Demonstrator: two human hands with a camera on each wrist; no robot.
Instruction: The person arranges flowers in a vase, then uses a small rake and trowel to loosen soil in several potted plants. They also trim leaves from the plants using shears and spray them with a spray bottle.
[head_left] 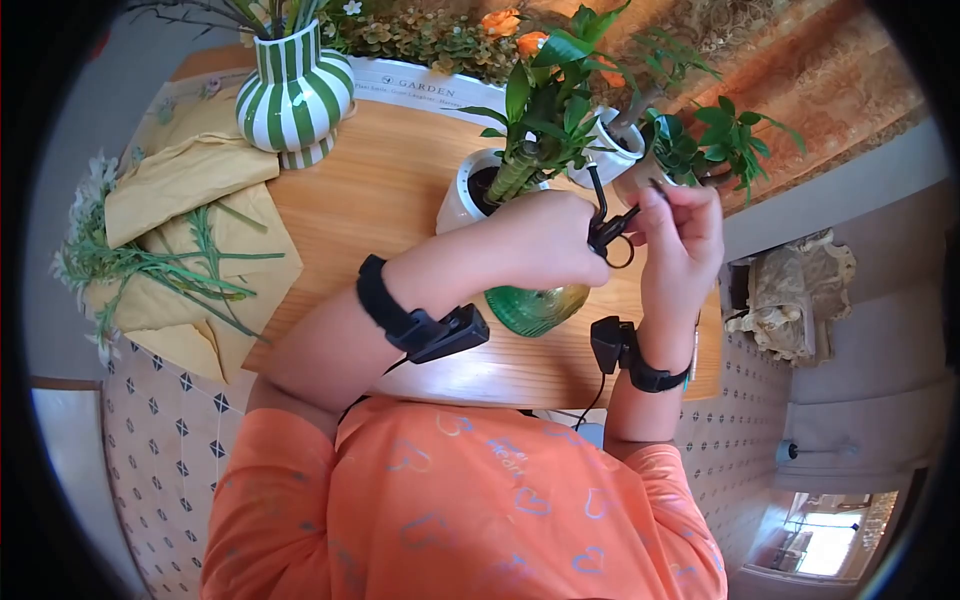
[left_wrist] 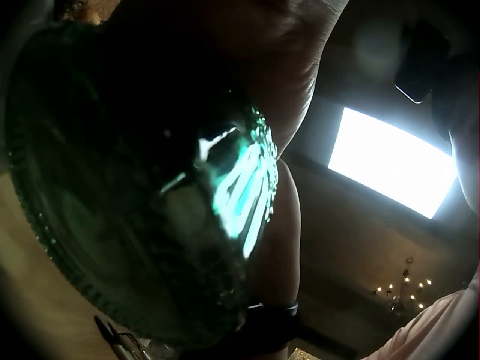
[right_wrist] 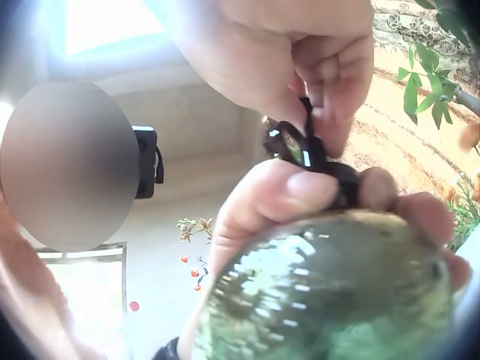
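A green ribbed glass spray bottle hangs over the front of the table, filling much of the left wrist view. My left hand grips it around the neck, just below its black spray head. A bent black tube with a brass-coloured tip rises from that head, and a black ring sticks out at its side. My right hand pinches a black part of the head between thumb and fingers, shown closer in the right wrist view. Behind the left hand stands a white pot with a leafy bamboo plant.
A green-and-white striped vase stands at the back left. Tan wrapping paper lies at left with cut green stems and white flowers. More potted plants stand at the back right, before an orange curtain.
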